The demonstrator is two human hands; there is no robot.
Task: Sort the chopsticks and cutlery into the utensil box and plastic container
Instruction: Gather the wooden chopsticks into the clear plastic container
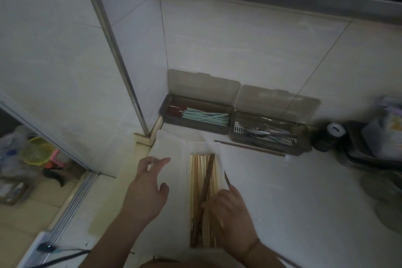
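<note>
Risk is seen at the right hand point(230, 209): a dark chopstick point(227, 178) is pinched over the plastic container point(171, 180) of pale chopsticks point(199, 180) and may be dropped there. The left hand point(148, 189) is spread, nothing held. The utensil box point(235, 119) lies behind on the table point(304, 191)

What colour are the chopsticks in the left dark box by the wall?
Mostly pale mint green chopsticks, with a few dark red ones beside them; head view.
</note>
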